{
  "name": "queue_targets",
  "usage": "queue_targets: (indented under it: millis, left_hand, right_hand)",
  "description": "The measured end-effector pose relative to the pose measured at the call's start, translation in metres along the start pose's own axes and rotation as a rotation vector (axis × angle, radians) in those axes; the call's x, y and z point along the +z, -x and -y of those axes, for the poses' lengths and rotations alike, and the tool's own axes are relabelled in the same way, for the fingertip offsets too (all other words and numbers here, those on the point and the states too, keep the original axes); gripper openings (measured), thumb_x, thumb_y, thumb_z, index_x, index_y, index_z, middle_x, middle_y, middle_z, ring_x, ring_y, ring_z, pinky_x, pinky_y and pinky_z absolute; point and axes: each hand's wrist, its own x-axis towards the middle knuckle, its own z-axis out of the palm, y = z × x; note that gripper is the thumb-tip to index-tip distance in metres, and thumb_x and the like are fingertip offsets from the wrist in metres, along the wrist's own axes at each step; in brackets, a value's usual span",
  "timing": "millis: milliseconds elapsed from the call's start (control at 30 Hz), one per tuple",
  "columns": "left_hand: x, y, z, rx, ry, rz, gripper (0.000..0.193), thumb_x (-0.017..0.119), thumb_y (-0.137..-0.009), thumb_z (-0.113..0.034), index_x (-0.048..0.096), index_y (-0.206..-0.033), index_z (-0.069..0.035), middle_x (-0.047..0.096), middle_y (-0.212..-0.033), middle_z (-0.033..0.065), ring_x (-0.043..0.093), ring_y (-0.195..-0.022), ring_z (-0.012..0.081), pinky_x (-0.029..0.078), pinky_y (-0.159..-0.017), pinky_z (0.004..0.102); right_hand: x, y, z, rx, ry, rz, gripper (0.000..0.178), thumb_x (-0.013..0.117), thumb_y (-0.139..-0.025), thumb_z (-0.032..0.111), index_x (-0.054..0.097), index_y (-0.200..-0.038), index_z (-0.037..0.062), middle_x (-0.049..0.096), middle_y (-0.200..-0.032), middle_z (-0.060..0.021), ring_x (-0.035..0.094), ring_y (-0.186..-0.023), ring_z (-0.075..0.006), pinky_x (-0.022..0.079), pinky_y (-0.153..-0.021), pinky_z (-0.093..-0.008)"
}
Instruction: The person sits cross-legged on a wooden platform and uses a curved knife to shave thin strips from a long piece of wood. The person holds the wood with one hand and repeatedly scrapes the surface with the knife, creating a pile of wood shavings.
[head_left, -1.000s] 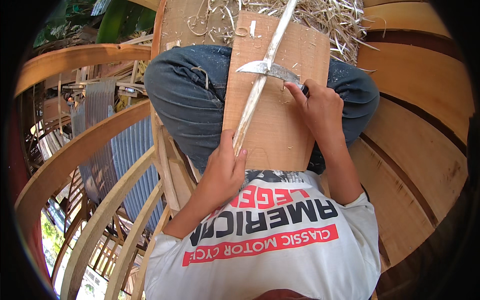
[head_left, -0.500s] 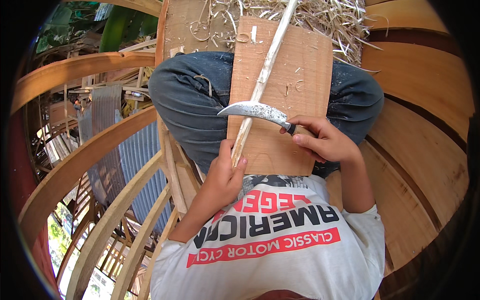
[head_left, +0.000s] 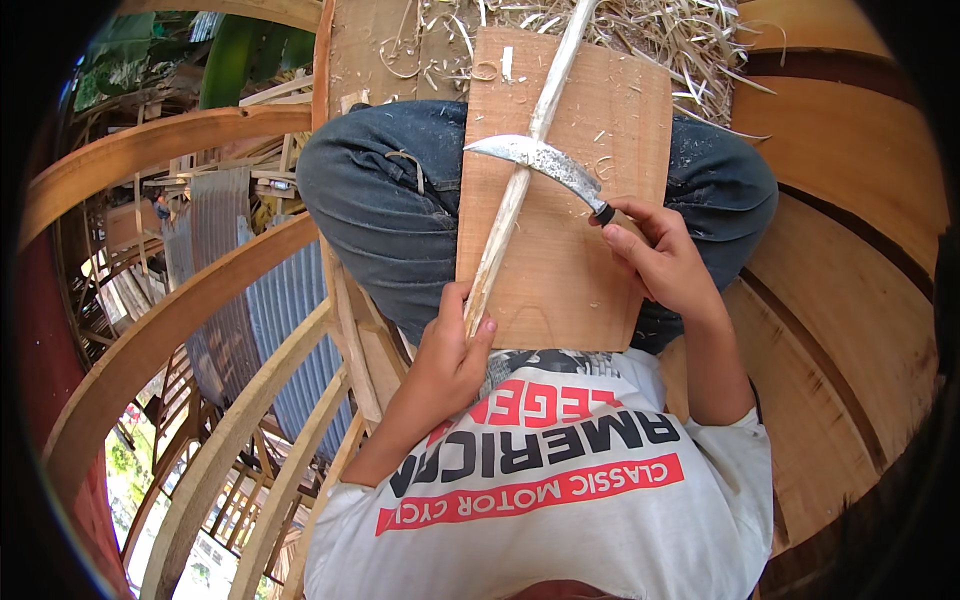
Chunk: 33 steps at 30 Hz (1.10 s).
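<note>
A long, pale peeled stick (head_left: 508,215) slants across a wooden board (head_left: 590,250) that rests on my lap. My left hand (head_left: 455,350) is wrapped around the stick's near end, by the board's lower left edge. In my right hand (head_left: 655,250) is a curved knife (head_left: 545,160), its fingers closed around the handle, which they mostly hide. The speckled grey blade lies across the stick at about its middle, with the tip pointing left. A few thin wood curls (head_left: 603,163) are scattered over the board.
A heap of wood shavings (head_left: 660,45) lies beyond the board. Curved wooden planks (head_left: 815,260) rise on my right. To the left, bent wooden ribs (head_left: 215,450) stand with gaps between them, and corrugated metal sheets (head_left: 290,330) show below.
My right hand and the knife have moved away from me along the stick, and the blade is tilted more. The left hand keeps its hold on the near end.
</note>
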Motion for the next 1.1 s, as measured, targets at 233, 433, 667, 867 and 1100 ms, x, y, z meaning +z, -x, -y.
queue_targets:
  millis: [233, 433, 667, 867, 1100]
  left_hand:
    - [0.002, -0.001, 0.001, 0.016, -0.011, -0.009, 0.024, 0.046, -0.093, -0.008, 0.037, -0.113, 0.002, 0.055, -0.075, 0.0189, 0.059, -0.068, 0.0282, 0.043, -0.063, 0.0361]
    - [0.001, -0.002, -0.004, -0.027, -0.001, 0.004, 0.024, 0.046, -0.094, -0.009, 0.037, -0.113, 0.002, 0.055, -0.075, 0.0188, 0.059, -0.069, 0.0274, 0.043, -0.064, 0.0362]
    - [0.001, -0.002, -0.003, -0.033, -0.002, -0.007, 0.023, 0.046, -0.094, -0.010, 0.038, -0.113, 0.002, 0.055, -0.075, 0.0193, 0.059, -0.069, 0.0278, 0.043, -0.063, 0.0367]
    - [0.002, -0.002, -0.004, -0.013, -0.020, -0.015, 0.024, 0.046, -0.093, -0.009, 0.038, -0.113, 0.002, 0.055, -0.075, 0.0196, 0.059, -0.069, 0.0284, 0.043, -0.064, 0.0366]
    - [0.001, -0.002, -0.007, -0.021, -0.001, -0.013, 0.023, 0.046, -0.093, -0.008, 0.038, -0.113, 0.002, 0.055, -0.075, 0.0192, 0.058, -0.069, 0.0273, 0.042, -0.064, 0.0363]
  right_hand:
    - [0.001, 0.005, 0.005, 0.041, -0.058, 0.069, 0.027, 0.061, -0.091, 0.016, 0.060, -0.111, -0.0031, 0.064, -0.095, -0.0023, 0.053, -0.087, -0.0046, 0.044, -0.076, -0.0209]
    - [-0.010, -0.001, 0.004, 0.040, -0.028, -0.095, 0.028, 0.059, -0.092, 0.020, 0.060, -0.113, 0.0012, 0.047, -0.059, 0.0085, 0.038, -0.045, 0.0015, 0.028, -0.039, -0.0178]
    - [-0.007, -0.003, 0.009, 0.063, -0.052, -0.057, 0.024, 0.058, -0.092, 0.019, 0.061, -0.108, 0.0006, 0.050, -0.060, 0.0075, 0.041, -0.051, 0.0019, 0.030, -0.044, -0.0172]
    - [-0.003, -0.003, 0.003, 0.028, -0.039, -0.114, 0.025, 0.060, -0.092, 0.018, 0.061, -0.109, 0.0011, 0.051, -0.063, 0.0071, 0.041, -0.050, 0.0003, 0.029, -0.043, -0.0185]
    - [-0.002, -0.008, 0.003, -0.022, 0.006, -0.102, 0.028, 0.058, -0.093, 0.022, 0.059, -0.111, 0.0006, 0.048, -0.057, 0.0087, 0.039, -0.045, 0.0008, 0.028, -0.039, -0.0175]
